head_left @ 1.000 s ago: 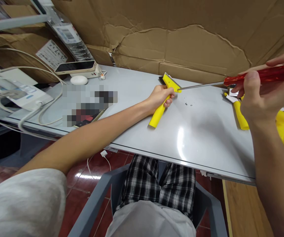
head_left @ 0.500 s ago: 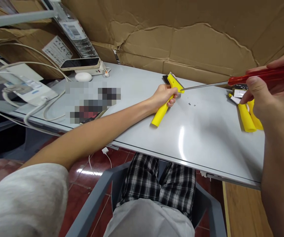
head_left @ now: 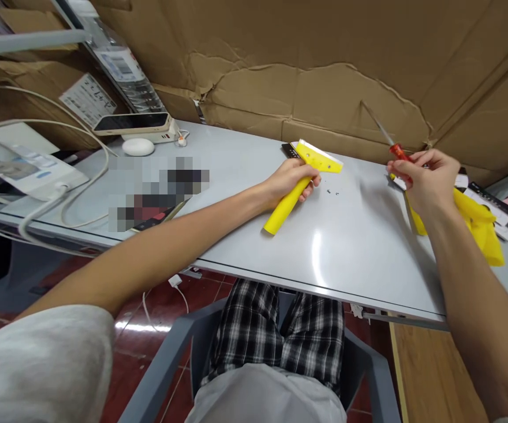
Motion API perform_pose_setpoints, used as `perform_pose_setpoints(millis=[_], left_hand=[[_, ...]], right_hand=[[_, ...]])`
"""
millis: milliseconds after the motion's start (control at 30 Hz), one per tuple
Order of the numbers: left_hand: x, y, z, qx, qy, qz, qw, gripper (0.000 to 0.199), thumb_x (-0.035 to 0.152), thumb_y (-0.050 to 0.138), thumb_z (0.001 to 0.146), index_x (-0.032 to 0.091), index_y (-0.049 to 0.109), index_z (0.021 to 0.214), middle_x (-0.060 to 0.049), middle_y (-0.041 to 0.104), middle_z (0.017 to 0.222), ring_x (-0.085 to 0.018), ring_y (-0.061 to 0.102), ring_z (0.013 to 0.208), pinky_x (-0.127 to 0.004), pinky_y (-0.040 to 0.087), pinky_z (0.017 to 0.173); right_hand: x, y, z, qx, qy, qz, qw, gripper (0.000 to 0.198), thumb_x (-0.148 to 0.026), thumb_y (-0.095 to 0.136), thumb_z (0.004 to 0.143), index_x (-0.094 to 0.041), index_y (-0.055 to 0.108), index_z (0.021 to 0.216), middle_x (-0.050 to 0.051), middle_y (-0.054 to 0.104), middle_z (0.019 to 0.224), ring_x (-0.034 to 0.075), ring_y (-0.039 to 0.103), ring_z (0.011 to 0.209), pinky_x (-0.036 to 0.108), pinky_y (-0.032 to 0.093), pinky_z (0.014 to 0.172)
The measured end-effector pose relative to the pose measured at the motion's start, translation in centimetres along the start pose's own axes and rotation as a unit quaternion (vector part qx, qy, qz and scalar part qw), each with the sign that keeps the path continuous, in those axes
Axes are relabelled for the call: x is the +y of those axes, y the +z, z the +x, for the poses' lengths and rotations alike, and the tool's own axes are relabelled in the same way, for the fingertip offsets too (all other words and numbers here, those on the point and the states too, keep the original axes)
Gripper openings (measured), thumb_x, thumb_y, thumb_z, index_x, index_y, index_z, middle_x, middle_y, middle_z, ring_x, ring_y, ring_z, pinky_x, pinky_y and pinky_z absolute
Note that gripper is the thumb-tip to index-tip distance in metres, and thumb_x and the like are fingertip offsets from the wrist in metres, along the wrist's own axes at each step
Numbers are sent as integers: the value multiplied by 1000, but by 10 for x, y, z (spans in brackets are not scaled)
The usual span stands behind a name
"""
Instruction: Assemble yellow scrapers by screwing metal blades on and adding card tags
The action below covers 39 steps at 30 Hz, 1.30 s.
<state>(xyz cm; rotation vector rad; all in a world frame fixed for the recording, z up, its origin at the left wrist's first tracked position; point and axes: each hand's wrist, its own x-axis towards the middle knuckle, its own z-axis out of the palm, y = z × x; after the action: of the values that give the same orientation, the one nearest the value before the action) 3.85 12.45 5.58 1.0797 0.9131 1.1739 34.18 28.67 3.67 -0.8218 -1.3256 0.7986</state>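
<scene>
My left hand (head_left: 296, 177) is wrapped round the handle of a yellow scraper (head_left: 284, 208), just below its wide head, where a pale blade edge and screw heads show. The handle slants down toward the table's front edge. My right hand (head_left: 430, 176) grips a screwdriver (head_left: 398, 151) with a red handle; its metal shaft points up and left, well apart from the scraper. Tiny dark screws (head_left: 332, 192) lie on the table right of the scraper head. A black card or packet (head_left: 289, 150) lies behind the scraper head.
More yellow scraper pieces (head_left: 478, 226) and black-and-white packaging (head_left: 494, 202) lie on the white table (head_left: 245, 258) at right. At left are a phone (head_left: 133, 121), a white oval case (head_left: 138, 147), cables and a power strip (head_left: 44, 170). Cardboard (head_left: 245, 35) stands along the back edge.
My right hand has drawn the screwdriver away from the scraper head, and its shaft now points upward. The scraper has turned, showing more of its head's face; my left hand still holds it.
</scene>
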Motion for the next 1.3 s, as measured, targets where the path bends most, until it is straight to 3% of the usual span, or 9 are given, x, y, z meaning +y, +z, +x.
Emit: perform_pose_setpoints(millis=[100, 167, 267, 467, 800, 900, 1000, 1133, 1300], left_hand=[[-1, -1, 1, -22, 6, -16, 1000, 10, 17, 59, 95, 15, 57, 85, -2, 65, 81, -6, 54, 49, -22, 41, 41], [-2, -1, 1, -30, 4, -21, 999, 10, 18, 60, 95, 15, 58, 86, -2, 66, 80, -6, 54, 50, -22, 40, 42], [-2, 0, 1, -43, 0, -21, 999, 9, 17, 60, 95, 16, 58, 87, -1, 65, 79, -6, 53, 50, -23, 40, 44], [-2, 2, -2, -61, -8, -23, 998, 10, 15, 58, 96, 16, 57, 86, -1, 63, 75, -6, 52, 49, -25, 39, 46], [-3, 2, -2, -71, -7, -29, 997, 12, 17, 60, 93, 17, 54, 83, 1, 59, 73, -6, 50, 48, -24, 37, 45], [-4, 0, 1, -85, -19, -79, 993, 18, 34, 56, 97, 19, 54, 87, 1, 57, 71, -9, 49, 48, -23, 38, 45], [-3, -3, 4, -107, -34, -133, 985, 38, 51, 40, 100, 19, 57, 91, -3, 60, 75, -12, 51, 51, -25, 42, 47], [1, -3, 4, -114, -45, -151, 981, 36, 40, 34, 101, 17, 59, 91, -4, 58, 79, -12, 52, 56, -25, 45, 50], [1, 6, -2, -86, -34, -154, 984, 19, 31, 50, 101, 17, 59, 91, -3, 55, 85, -12, 54, 65, -25, 48, 52]], right_hand=[[-16, 0, -27, -85, 6, -136, 987, 58, -35, 94, 55, -10, 43, 67, 2, 56, 91, 6, 63, 81, 30, 62, 80], [-26, -1, -39, -111, -39, -249, 961, 38, -28, 87, 64, -9, 55, 64, 3, 56, 91, 3, 55, 80, 22, 55, 76], [-28, -2, -45, -154, -86, -356, 918, 27, -27, 84, 69, -11, 62, 65, 4, 57, 90, 4, 52, 79, 23, 43, 70], [-14, -2, -41, -234, -106, -415, 873, 32, -37, 81, 77, -13, 61, 69, 5, 65, 95, 8, 58, 85, 26, 46, 79], [-17, 0, -40, -247, -73, -465, 847, 29, -43, 76, 81, -15, 66, 79, 4, 66, 95, 9, 57, 84, 24, 48, 78], [-22, 4, -43, -255, -68, -471, 842, 31, -44, 75, 81, -15, 66, 78, 6, 65, 96, 9, 56, 83, 24, 47, 76], [-25, 6, -44, -261, -72, -482, 833, 31, -44, 75, 82, -15, 68, 79, 6, 65, 97, 9, 55, 84, 24, 46, 77], [-27, 7, -45, -266, -68, -486, 830, 31, -45, 73, 84, -14, 69, 81, 7, 64, 98, 9, 55, 84, 25, 47, 78], [-30, 9, -47, -268, -58, -489, 828, 31, -44, 71, 85, -14, 68, 81, 7, 63, 99, 8, 55, 82, 24, 48, 79]])
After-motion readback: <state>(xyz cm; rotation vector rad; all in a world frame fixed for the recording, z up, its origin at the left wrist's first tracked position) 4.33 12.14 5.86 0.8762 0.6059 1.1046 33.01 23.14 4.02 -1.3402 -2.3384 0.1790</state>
